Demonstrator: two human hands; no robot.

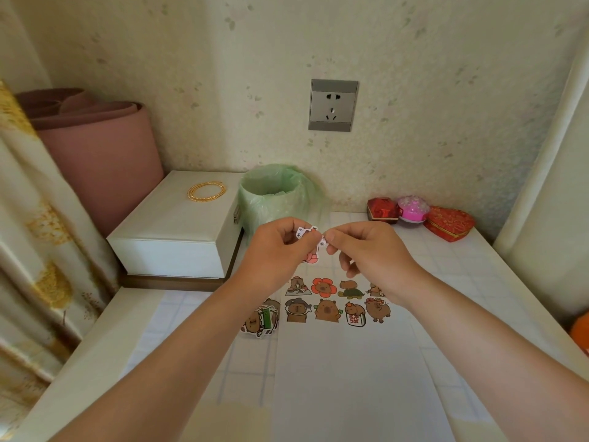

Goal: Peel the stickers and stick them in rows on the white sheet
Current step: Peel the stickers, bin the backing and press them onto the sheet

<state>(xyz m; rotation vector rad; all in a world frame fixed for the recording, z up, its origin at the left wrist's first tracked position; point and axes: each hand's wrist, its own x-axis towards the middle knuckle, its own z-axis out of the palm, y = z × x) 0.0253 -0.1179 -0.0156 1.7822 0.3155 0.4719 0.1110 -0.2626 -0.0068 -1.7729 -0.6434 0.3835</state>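
Two hands meet in the head view, raised above the far end of the table (462, 266). The left hand (280, 247) grips a small sticker (307, 237) between curled fingers and thumb. The sticker is white-edged with dark printed characters and a pink patch at its lower end. The right hand (366, 250) pinches the sticker's right edge between thumb and forefinger, its other fingers curled loosely beneath. So both hands are clamped on the same sticker, close together and nearly touching.

Below them the white sheet (344, 378) lies flat on the checked table cover and runs toward the camera. Near its far end sit two rows of stuck stickers (326, 309) of brown cartoon animals, four to a row. The right wrist partly hides the last one in the far row. Just left of the sheet, a loose pile of stickers (261, 317) rests on the cover, partly behind the left forearm.

Farther back stands a bin (274, 196) lined with a pale green bag, right beside a white box (181, 224) that bears a gold beaded loop (207, 190). Against the wall on the right sit three things in a line: a red box (382, 211), a pink ball (412, 208) and a red heart-shaped box (449, 223). A grey wall socket (333, 105) is set above the bin. A rolled pink mat (102, 148) stands in the left corner behind a patterned curtain (38, 250).
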